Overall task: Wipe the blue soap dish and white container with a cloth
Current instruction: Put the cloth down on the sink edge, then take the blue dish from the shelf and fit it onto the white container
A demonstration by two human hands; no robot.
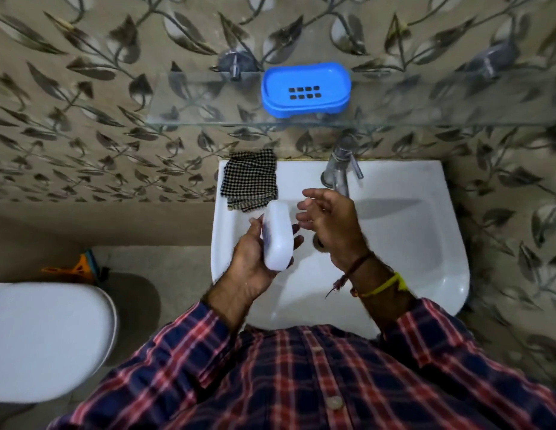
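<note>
My left hand grips a white oblong container over the left part of the white sink. Just right of it my right hand hovers with its fingers spread and nothing in it. The blue soap dish, with a grid of dark drain holes, stands on the glass shelf above the sink. A folded black-and-white checked cloth lies on the sink's back left corner, apart from both hands.
A chrome tap rises at the back of the sink, close behind my right hand. A white toilet lid is at the lower left, with an orange object on the floor beside it. Leaf-patterned tiles cover the wall.
</note>
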